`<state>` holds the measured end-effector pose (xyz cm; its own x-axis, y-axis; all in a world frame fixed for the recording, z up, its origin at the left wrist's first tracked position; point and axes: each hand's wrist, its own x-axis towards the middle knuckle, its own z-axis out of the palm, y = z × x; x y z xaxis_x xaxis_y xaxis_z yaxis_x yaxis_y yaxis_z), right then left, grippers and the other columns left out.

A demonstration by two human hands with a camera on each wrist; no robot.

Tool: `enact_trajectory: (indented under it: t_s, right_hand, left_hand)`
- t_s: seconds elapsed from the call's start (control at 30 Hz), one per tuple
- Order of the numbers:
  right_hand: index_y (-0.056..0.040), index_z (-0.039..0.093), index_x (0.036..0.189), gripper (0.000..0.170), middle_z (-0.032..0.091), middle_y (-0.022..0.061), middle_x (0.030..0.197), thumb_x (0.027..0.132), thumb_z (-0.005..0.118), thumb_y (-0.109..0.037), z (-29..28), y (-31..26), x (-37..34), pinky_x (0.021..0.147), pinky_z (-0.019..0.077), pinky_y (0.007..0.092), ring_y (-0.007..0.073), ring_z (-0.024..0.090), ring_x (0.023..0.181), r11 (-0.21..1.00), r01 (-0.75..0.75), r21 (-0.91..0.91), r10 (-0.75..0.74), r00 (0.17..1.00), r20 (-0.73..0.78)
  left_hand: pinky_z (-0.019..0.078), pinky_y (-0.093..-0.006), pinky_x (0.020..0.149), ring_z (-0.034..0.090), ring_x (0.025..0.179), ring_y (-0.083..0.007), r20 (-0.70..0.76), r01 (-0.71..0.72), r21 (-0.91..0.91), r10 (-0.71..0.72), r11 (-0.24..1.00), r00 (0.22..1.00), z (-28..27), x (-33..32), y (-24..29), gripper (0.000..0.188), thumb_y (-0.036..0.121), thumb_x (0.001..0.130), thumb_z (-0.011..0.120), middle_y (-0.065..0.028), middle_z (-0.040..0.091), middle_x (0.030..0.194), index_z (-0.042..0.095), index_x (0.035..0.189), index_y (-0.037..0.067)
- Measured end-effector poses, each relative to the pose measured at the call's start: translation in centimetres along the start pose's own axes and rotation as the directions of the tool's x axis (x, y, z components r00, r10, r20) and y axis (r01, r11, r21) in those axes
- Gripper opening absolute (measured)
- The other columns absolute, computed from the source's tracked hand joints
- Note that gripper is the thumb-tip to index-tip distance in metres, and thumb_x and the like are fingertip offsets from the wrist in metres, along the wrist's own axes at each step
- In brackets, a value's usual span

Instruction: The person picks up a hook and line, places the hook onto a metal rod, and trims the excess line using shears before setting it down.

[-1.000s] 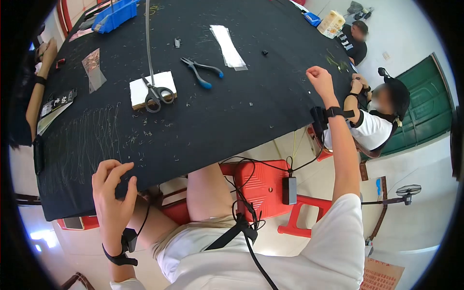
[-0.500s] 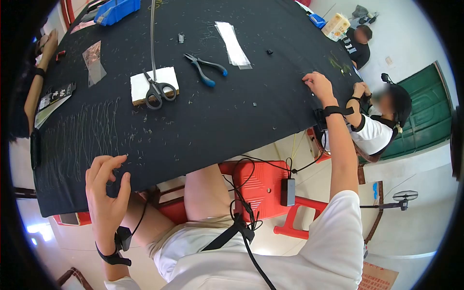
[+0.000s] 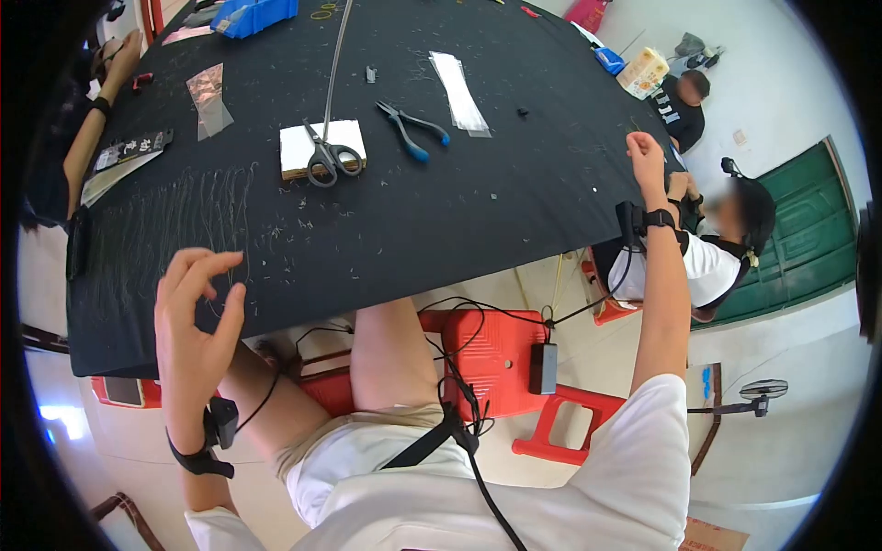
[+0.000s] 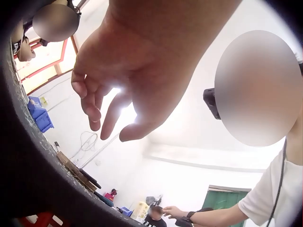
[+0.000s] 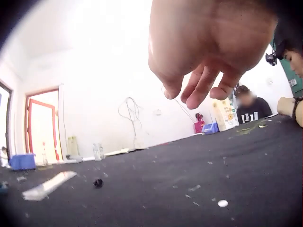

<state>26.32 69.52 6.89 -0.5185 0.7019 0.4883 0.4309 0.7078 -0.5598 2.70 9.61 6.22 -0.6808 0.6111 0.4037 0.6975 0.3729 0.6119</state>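
One relaxed left hand [image 3: 186, 321] is nearest, over the front edge of the black cloth [image 3: 441, 211], fingers loosely bent and thumb parted from them; nothing shows in its grasp, though a hair-thin piece would be hard to see. Just beyond its fingertips, fine strands [image 3: 184, 216] lie on the cloth, spread side by side, probably to avoid tangling. Farther in, a pale block [image 3: 296, 145] seems to serve as the foot for a slim rod [image 3: 336, 69]. Scissors [image 3: 327, 152] rest on the block, handle end toward the wearer, which should make them easy to pick up. To their right, pliers [image 3: 395, 118] lie with spread handles angled nearward, likely for the same reason. Out at the right side, the right hand [image 3: 649, 165] is raised, fingers drawn toward the thumb; whether it pinches anything, I cannot tell. White strips [image 3: 459, 96] lie beyond the pliers, overlapping in a loose stack. Farthest, a blue bin [image 3: 253, 16] stands at the left, perhaps because it is needed less often.
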Motion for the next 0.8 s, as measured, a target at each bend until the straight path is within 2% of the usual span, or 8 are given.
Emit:
enact_trajectory:
  t_s: [0.13,0.17,0.2,0.27,0.4,0.5,0.57,0.8]
  right_hand:
    - [-0.003,0.059,0.093,0.015,0.058,-0.002,0.08,0.084,0.057,-0.015,-2.6,-8.6,-0.9,0.059,0.0405,0.0191,0.0062,0.053,0.071,0.989,0.077,0.126,-0.09,0.991,0.103]
    - [-0.004,0.058,0.095,0.015,0.058,-0.0028,0.083,0.084,0.058,-0.014,-2.8,-11.7,-2.0,0.059,0.0375,0.0172,0.0049,0.052,0.072,0.993,-0.014,0.114,-0.005,0.986,0.169]
    - [-0.004,0.058,0.095,0.015,0.058,-0.0028,0.083,0.084,0.058,-0.014,-2.9,-14.0,-3.0,0.059,0.0375,0.0172,0.0049,0.052,0.072,0.993,-0.009,0.12,-0.014,0.982,0.188]
    - [-0.0047,0.057,0.096,0.014,0.058,-0.0022,0.085,0.085,0.057,-0.013,-2.2,-17.7,-4.9,0.058,0.0352,0.0159,0.0041,0.051,0.072,0.975,0.036,0.217,-0.115,0.925,0.361]
    - [-0.0044,0.056,0.094,0.01,0.056,0.0005,0.09,0.085,0.055,-0.008,0.5,-25.3,-9.2,0.062,0.0371,0.0176,0.0055,0.051,0.075,0.943,0.063,0.328,-0.231,0.831,0.506]
    - [-0.0011,0.054,0.091,0.007,0.052,0.0043,0.093,0.083,0.053,-0.001,3.1,-28.2,-11.5,0.067,0.0407,0.0216,0.0093,0.05,0.081,0.839,0.126,0.53,-0.45,0.708,0.544]
    - [-0.001,0.054,0.09,0.007,0.052,0.0043,0.093,0.083,0.053,-0.001,4.7,-30.0,-12.7,0.067,0.0409,0.0218,0.0092,0.05,0.081,0.809,0.108,0.578,-0.487,0.674,0.555]
    - [-0.0002,0.057,0.092,0.011,0.056,0.0026,0.086,0.081,0.056,-0.001,10.3,-34.1,-14.2,0.062,0.0422,0.0196,0.0073,0.052,0.073,0.701,0.032,0.712,-0.594,0.579,0.558]
  left_hand:
    - [0.0406,-0.0277,0.067,0.047,0.07,-0.0175,-0.037,-0.046,-0.079,0.043,0.996,0.998,0.1,0.9,0.4,0.029,-0.003,0.068,0.058,-0.0072,0.052,0.087,0.059,0.097,0.003]
    - [0.0409,-0.0279,0.068,0.047,0.07,-0.0178,-0.04,-0.071,-0.123,0.067,0.99,0.997,0.0,1.1,0.8,0.032,-0.003,0.068,0.058,-0.0074,0.052,0.086,0.058,0.099,0.004]
    - [0.0413,-0.0281,0.068,0.047,0.071,-0.0181,-0.047,-0.097,-0.159,0.091,0.983,0.995,-0.2,1.3,1.3,0.035,-0.003,0.067,0.058,-0.0076,0.052,0.085,0.058,0.101,0.004]
    - [0.0421,-0.0283,0.07,0.048,0.072,-0.0187,-0.02,-0.078,-0.129,0.076,0.989,0.997,-0.7,1.5,2.1,0.04,-0.003,0.066,0.059,-0.0077,0.053,0.085,0.057,0.105,0.004]
    - [0.041,-0.0269,0.074,0.053,0.084,-0.0164,0.086,-0.307,-0.357,0.359,0.882,0.93,-0.8,2.7,1.1,0.032,-0.002,0.074,0.054,-0.0082,0.057,0.097,0.058,0.105,0.003]
    - [0.041,-0.0252,0.072,0.055,0.082,-0.0164,0.096,-0.293,-0.454,0.373,0.842,0.923,-0.7,3.4,1.3,0.022,0.001,0.08,0.054,-0.0085,0.059,0.094,0.061,0.1,0.003]
    - [0.0394,-0.0246,0.066,0.054,0.079,-0.0154,0.052,-0.392,-0.404,0.449,0.826,0.892,-0.1,4.3,0.7,0.017,0.007,0.081,0.057,-0.0072,0.06,0.092,0.064,0.096,0.004]
    - [0.0361,-0.0242,0.059,0.054,0.072,-0.0132,0.144,-0.254,-0.467,0.356,0.847,0.923,2.0,6.2,0.5,0.021,0.019,0.078,0.064,-0.004,0.061,0.084,0.067,0.096,0.009]
